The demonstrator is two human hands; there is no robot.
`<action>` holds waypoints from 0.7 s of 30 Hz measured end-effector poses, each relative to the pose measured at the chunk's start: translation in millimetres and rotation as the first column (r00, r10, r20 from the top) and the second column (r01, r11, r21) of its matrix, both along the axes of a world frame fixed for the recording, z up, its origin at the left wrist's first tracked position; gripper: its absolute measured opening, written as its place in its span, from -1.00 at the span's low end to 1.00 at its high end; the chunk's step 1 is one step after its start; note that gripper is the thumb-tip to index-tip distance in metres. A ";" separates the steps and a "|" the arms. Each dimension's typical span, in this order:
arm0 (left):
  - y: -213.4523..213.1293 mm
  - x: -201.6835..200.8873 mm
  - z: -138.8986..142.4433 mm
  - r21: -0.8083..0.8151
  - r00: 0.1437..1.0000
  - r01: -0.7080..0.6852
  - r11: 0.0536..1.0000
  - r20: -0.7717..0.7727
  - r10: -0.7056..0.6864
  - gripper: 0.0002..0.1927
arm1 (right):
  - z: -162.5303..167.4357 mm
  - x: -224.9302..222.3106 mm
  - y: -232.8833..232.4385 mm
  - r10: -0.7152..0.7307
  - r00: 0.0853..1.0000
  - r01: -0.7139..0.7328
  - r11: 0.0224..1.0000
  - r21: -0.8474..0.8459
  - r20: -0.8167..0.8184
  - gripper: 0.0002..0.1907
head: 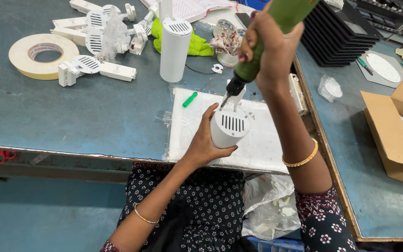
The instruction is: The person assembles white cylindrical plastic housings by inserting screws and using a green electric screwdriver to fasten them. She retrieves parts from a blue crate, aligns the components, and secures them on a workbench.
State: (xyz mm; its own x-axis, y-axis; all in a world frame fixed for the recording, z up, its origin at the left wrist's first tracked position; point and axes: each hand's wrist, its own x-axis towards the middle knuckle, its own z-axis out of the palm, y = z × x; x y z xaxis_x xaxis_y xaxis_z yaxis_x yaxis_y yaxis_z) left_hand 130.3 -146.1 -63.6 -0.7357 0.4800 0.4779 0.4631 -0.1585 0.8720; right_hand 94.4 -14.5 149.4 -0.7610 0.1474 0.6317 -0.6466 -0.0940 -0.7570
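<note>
a white cylindrical lamp housing (227, 128) with a slotted end cap stood tilted over a white foam pad. a green electric screwdriver (269, 35), at one o'clock from it, pointed down onto its bracket.

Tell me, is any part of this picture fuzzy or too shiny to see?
In the head view, the light is soft and even, with only faint shadows on the blue table. The white cylinder in the left hand looks sharp, its slots clear. The green power screwdriver in the right hand sits close and is cut off at the top edge. The table edges bend slightly toward the sides.
</note>
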 end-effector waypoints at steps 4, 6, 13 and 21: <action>-0.3 -0.6 -1.7 0.021 1.000 -0.001 1.000 -0.026 0.002 0.28 | 15.8 14.1 6.5 -0.048 0.999 0.048 0.997 -0.055 0.004 -0.84; 0.6 -1.4 -3.0 0.022 0.999 -0.007 1.000 -0.037 0.008 0.27 | 18.3 29.4 11.6 -0.093 0.994 0.095 0.995 -0.032 0.051 -0.82; 5.1 -4.5 -6.9 -0.007 1.000 -0.008 1.000 -0.026 0.008 0.30 | -0.3 71.7 13.1 -0.048 0.997 0.049 0.999 -0.020 0.064 -0.85; 5.0 -4.7 -5.5 -0.004 1.000 -0.012 1.000 -0.025 0.012 0.30 | -2.2 74.7 8.3 -0.008 0.999 0.008 1.000 -0.008 0.051 -0.85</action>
